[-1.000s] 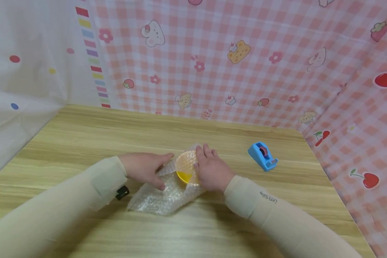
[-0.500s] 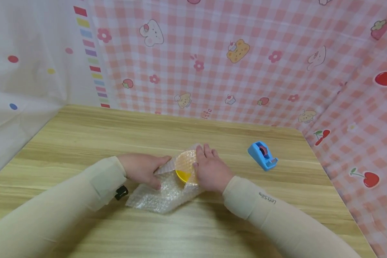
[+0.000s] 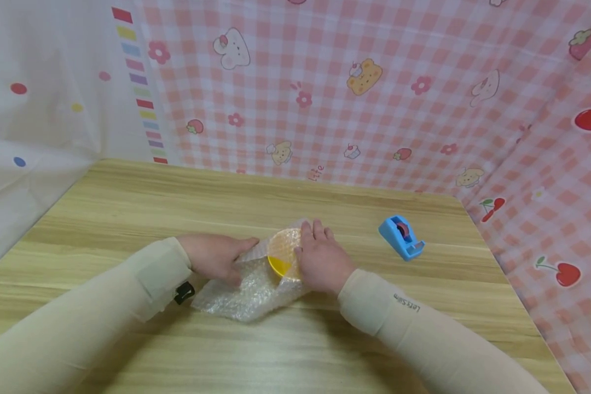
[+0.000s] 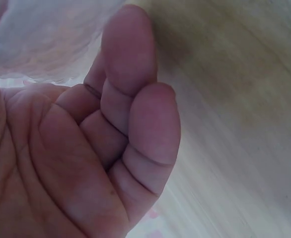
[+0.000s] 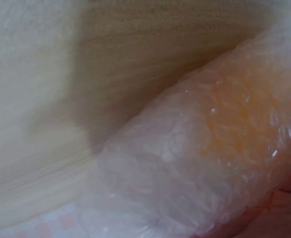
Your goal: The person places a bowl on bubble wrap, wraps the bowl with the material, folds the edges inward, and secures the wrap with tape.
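Note:
A sheet of clear bubble wrap [image 3: 251,298] is partly folded over a round yellow object [image 3: 279,266] in the middle of the table. Part of the yellow surface shows bare; its kind is hidden by the wrap. At the left side, my left hand [image 3: 213,257] pinches an edge of the wrap between thumb and fingers. In the left wrist view, its fingers [image 4: 154,121] curl beside the sheet. My right hand [image 3: 325,258] presses on the right side of the wrapped object with fairly straight fingers. Yellow shows through the bubbles [image 5: 245,119] in the right wrist view.
A blue tape dispenser [image 3: 401,238] stands to the right, behind my right forearm. The wooden tabletop [image 3: 212,202] meets a pink checked cloth [image 3: 325,126] at the back and right. A white cloth [image 3: 39,120] hangs at the left.
My left fingers have drawn in closer on the wrap, and the loose lower corner of the sheet has shifted up slightly. The right hand stays in nearly the same place.

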`<state>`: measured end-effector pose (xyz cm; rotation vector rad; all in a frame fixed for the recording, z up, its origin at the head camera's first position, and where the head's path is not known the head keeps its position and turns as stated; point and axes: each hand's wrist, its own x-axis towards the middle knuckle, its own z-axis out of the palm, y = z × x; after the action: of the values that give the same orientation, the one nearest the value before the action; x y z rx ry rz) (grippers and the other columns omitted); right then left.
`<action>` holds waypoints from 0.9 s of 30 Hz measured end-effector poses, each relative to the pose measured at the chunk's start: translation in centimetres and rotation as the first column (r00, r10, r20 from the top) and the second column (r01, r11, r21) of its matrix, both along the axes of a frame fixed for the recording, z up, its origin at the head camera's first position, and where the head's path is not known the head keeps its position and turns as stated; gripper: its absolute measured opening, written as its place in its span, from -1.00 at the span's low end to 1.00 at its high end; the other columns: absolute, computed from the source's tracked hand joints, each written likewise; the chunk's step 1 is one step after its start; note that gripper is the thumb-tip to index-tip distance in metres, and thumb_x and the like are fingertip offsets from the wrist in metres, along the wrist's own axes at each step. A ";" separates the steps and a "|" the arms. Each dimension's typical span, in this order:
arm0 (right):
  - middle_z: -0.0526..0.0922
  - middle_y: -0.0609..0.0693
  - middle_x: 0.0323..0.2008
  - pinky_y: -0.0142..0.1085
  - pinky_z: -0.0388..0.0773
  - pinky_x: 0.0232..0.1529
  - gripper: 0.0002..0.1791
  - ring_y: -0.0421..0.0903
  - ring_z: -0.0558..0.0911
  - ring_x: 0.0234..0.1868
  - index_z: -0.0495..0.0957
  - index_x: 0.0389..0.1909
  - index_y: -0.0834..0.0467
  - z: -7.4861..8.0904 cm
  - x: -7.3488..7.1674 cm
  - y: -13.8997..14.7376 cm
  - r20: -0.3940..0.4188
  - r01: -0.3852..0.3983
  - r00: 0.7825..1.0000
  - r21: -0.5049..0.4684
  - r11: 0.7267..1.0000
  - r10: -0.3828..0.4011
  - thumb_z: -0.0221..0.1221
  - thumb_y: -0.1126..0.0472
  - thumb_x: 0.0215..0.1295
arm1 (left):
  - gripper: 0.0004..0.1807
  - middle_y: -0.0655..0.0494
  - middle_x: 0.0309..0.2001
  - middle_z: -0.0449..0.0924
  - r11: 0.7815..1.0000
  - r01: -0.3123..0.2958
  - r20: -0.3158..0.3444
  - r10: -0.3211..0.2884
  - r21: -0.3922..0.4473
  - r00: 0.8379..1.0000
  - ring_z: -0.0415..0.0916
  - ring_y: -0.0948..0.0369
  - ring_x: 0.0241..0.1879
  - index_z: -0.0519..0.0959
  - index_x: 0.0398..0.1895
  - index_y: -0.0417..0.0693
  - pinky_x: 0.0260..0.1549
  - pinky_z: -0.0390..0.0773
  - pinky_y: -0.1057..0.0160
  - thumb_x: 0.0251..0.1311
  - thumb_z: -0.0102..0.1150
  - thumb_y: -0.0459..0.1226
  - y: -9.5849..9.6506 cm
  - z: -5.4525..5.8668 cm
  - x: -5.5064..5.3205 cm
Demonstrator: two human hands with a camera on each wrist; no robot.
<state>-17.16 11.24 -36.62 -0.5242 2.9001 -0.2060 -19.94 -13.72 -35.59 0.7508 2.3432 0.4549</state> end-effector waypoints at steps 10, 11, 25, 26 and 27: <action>0.01 0.48 0.62 0.13 0.02 0.67 -0.27 0.34 0.02 0.68 -0.03 0.62 0.48 0.0 0.1 -0.1 0.004 0.005 1.000 -0.009 1.000 -0.005 -0.14 0.07 0.71 | 0.12 -0.19 0.57 0.32 0.998 0.007 -0.025 -0.009 -0.057 1.000 0.44 -0.07 0.44 -0.04 0.72 -0.10 0.49 0.36 -0.17 0.21 0.43 -0.18 -0.6 0.3 0.1; 0.00 0.48 0.62 0.13 0.01 0.67 -0.27 0.34 0.02 0.68 -0.03 0.62 0.47 0.0 0.1 -0.1 0.007 0.007 1.000 -0.008 1.000 -0.007 -0.14 0.07 0.71 | 0.11 -0.18 0.56 0.35 0.998 0.010 -0.024 -0.012 -0.057 1.000 0.46 -0.06 0.42 -0.02 0.72 -0.08 0.48 0.38 -0.17 0.19 0.43 -0.19 -0.6 0.4 0.1; -0.04 0.48 0.63 0.14 0.02 0.66 -0.26 0.36 0.03 0.67 -0.06 0.63 0.44 0.1 0.1 -0.2 0.013 0.024 1.000 -0.008 1.000 -0.024 -0.15 0.04 0.71 | 0.19 -0.17 0.51 0.42 0.999 0.022 0.004 -0.022 -0.039 1.000 0.56 0.16 -0.16 -0.06 0.73 -0.11 -0.04 0.63 0.10 0.06 0.42 -0.28 -0.5 1.1 0.0; -0.04 0.47 0.63 0.13 0.02 0.66 -0.26 0.36 0.03 0.67 -0.06 0.63 0.45 0.1 0.1 -0.1 0.012 0.023 1.000 -0.004 1.000 -0.022 -0.16 0.04 0.71 | 0.20 -0.17 0.50 0.43 0.999 0.017 0.016 -0.017 -0.030 1.000 0.55 0.17 -0.22 -0.09 0.73 -0.11 -0.13 0.63 0.13 0.06 0.42 -0.29 -0.5 1.2 0.0; -0.04 0.47 0.63 0.13 0.02 0.66 -0.26 0.36 0.02 0.67 -0.06 0.64 0.44 0.1 0.1 -0.2 0.012 0.023 1.000 -0.003 1.000 -0.023 -0.16 0.04 0.71 | 0.21 -0.15 0.47 0.46 1.000 0.015 0.020 -0.014 -0.024 1.000 0.55 0.18 -0.25 -0.10 0.73 -0.11 -0.16 0.62 0.15 0.07 0.43 -0.29 -0.5 1.2 0.0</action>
<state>-17.05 11.08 -36.51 -0.4889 2.8959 -0.2166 -19.90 -14.23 -34.35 0.7482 2.3191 0.4246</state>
